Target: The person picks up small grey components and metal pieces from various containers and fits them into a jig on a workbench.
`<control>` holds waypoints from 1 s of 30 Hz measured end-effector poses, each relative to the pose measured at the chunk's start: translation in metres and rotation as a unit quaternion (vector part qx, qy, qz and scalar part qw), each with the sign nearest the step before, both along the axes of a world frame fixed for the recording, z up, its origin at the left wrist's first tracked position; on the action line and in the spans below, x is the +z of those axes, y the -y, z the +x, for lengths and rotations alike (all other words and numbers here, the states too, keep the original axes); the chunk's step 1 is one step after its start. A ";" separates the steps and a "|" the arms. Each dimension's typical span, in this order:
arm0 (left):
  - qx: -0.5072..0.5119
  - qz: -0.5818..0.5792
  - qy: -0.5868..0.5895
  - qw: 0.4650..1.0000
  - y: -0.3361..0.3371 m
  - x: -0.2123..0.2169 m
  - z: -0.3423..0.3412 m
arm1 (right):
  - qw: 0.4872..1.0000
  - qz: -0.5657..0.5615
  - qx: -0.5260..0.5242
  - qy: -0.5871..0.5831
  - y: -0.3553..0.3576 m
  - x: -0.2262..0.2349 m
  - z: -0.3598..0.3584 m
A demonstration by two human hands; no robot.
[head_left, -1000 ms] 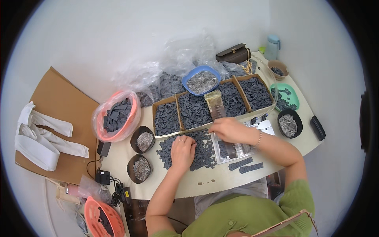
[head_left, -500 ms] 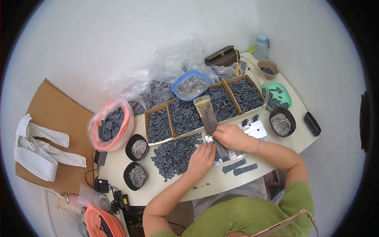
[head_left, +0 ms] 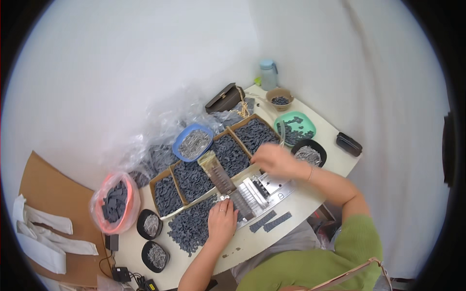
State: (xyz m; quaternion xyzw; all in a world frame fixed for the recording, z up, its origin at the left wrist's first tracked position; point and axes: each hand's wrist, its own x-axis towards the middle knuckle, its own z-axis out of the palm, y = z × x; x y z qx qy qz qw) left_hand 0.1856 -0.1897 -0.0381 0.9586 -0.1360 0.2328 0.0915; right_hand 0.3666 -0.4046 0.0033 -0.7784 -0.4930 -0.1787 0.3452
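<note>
My left hand [head_left: 223,220] rests at the left edge of a metal fixture [head_left: 280,195], with its fingers stretched out beside a small silver part and its thumb apart. A clear slotted guide [head_left: 216,172] with a yellowish end slants across the fixture's left side and over the front of a divided cardboard box. My right hand [head_left: 275,160] is above the fixture's far side, near the box's right front corner. Motion smears its fingers, so whether it holds anything cannot be made out. Two dark grey linked strips [head_left: 277,221] lie in front of the fixture.
Small grey pieces fill the divided box [head_left: 183,195]; a loose pile [head_left: 190,231] lies before it. Metal pins fill a blue tray [head_left: 175,148] and black bowls [head_left: 140,224]. A green tray [head_left: 302,118], a bottle [head_left: 268,76] and a black case [head_left: 349,144] stand right.
My right hand has lifted off the guide and moved right, toward the box's corner. My left hand stays by the fixture. The whole view has shifted and turned.
</note>
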 end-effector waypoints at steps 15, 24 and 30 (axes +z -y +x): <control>0.034 -0.055 0.010 0.998 -0.021 0.039 -0.033 | 0.948 -0.105 -0.294 -0.054 0.100 -0.033 0.133; 0.394 -0.082 0.052 0.914 -0.141 0.043 -0.142 | 0.979 -0.076 0.106 -0.156 -0.022 0.001 -0.030; 0.432 -0.105 -0.057 0.894 -0.186 0.016 -0.178 | 0.986 -0.113 0.075 0.092 -0.081 -0.035 -0.054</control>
